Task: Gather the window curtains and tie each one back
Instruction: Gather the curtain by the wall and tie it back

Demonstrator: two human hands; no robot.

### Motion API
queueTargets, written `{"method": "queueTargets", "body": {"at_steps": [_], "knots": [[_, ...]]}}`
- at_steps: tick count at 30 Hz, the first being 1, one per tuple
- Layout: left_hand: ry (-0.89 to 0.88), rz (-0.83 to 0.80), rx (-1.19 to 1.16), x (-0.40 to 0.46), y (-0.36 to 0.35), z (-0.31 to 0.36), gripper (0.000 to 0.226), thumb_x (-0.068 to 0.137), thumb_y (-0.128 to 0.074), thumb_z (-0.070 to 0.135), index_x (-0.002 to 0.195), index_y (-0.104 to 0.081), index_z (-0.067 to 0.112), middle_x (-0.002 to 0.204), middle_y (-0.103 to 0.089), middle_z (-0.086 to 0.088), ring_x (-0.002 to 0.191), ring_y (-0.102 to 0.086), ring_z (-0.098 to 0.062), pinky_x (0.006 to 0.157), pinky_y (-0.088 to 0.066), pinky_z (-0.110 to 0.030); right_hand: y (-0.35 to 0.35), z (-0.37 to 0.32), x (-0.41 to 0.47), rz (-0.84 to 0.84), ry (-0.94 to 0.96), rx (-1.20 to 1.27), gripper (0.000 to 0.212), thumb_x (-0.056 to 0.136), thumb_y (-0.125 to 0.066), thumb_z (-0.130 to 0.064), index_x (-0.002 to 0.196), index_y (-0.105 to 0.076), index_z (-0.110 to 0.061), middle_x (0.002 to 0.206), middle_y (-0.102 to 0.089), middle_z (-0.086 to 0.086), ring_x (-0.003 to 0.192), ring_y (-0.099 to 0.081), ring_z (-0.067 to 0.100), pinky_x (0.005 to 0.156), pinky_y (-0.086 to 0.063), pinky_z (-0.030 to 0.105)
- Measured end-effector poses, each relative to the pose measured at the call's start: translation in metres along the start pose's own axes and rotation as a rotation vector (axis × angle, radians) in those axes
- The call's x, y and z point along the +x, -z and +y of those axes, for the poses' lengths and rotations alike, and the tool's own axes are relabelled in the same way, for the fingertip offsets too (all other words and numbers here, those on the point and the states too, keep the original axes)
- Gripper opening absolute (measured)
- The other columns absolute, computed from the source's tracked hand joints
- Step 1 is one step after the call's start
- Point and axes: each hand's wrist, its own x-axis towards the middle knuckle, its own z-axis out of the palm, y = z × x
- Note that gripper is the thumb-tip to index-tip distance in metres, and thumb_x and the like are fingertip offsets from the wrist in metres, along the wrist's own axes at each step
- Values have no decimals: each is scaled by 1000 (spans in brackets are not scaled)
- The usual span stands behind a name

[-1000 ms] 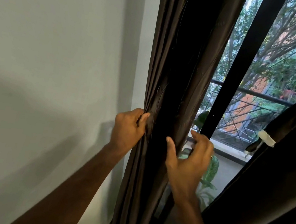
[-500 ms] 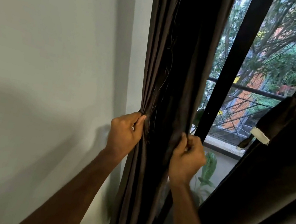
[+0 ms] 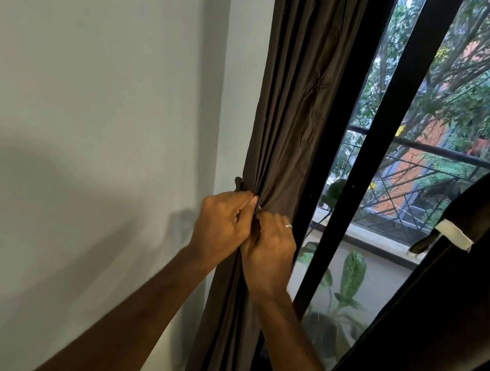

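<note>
Beside the wall, left hand (image 3: 220, 224) and right hand (image 3: 270, 247) have now closed together, pinching the brown curtain (image 3: 290, 112) into one bunch, ready for tying.

One head-worn camera looks forward and slightly down, close to the gathered curtain (image 3: 284, 111) by the wall (image 3: 91, 96) and window (image 3: 430, 182).

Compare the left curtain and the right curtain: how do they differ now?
The left curtain hangs straight beside the wall, bunched between the left hand and right hand; the right curtain slants across the corner, untouched. Only the right one has a strap with a white end. Both are dark.
</note>
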Motion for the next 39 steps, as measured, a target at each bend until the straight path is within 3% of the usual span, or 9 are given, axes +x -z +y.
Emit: {"method": "queueTargets", "body": {"at_steps": [7,16,19,22,27,30,33,36,39], "knots": [[-33,18,39,-2,3,3,32,95,-62,8,63,-62,6,54,-54,0,50,-41,-6,52,-35,-19,-1,-4,1,46,-91,33,15,94,-59,-13,82,-66,-7,74,-63,2,72,-44,1,71,-34,14],[-5,-31,44,6,7,7,35,92,-62,28,64,-60,7,55,-55,-1,49,-50,-16,48,-42,-31,-10,-5,-1,-10,106,-40,21,97,-55,-15,93,-69,0,77,-65,6,73,-55,13,77,-48,30],[-2,-34,41,10,8,0,34,94,-62,22,65,-58,7,54,-54,-1,46,-47,-16,45,-42,-35,1,-1,2,-97,-2,88,22,92,-51,-16,92,-71,-5,80,-68,2,73,-53,5,73,-50,29],[-55,-38,67,5,9,-9,33,98,-58,22,69,-60,6,56,-54,-3,47,-46,-16,45,-42,-31,17,-4,13,-44,-163,198,31,95,-54,-30,101,-78,-10,87,-75,-3,78,-67,6,72,-56,30],[-67,2,97,-4,0,-2,28,93,-56,18,76,-69,-1,59,-61,-8,48,-54,-17,43,-45,-27,20,-34,54,-72,-318,84,39,89,-66,-59,81,-73,-21,68,-68,-14,63,-64,-2,60,-49,11],[-100,14,92,-5,-2,3,17,84,-62,6,68,-62,-1,54,-55,-7,51,-37,-5,49,-30,-14,20,-34,66,-95,-362,-10,43,88,-72,-52,61,-56,-23,53,-56,-12,49,-54,-1,47,-36,9],[-131,-93,47,-17,-4,-6,10,80,-69,-3,72,-64,2,59,-59,-6,54,-39,-4,49,-41,-20,22,-21,67,-150,-325,-169,43,95,-65,-33,61,-43,-19,53,-47,-8,46,-45,8,44,-26,17],[13,-126,-102,-31,-3,-15,20,96,-58,16,99,-74,5,76,-73,-3,61,-64,-8,56,-57,-31,25,-5,58,-67,-318,-225,28,99,-61,-21,73,-55,-11,58,-49,0,50,-55,22,46,-27,20],[165,-62,-249,-24,0,-4,30,99,-57,32,118,-72,15,85,-77,2,69,-71,-11,61,-60,-34,22,-2,45,-21,-140,-193,25,98,-62,-14,74,-59,-7,58,-57,7,47,-55,23,47,-32,22]]}}
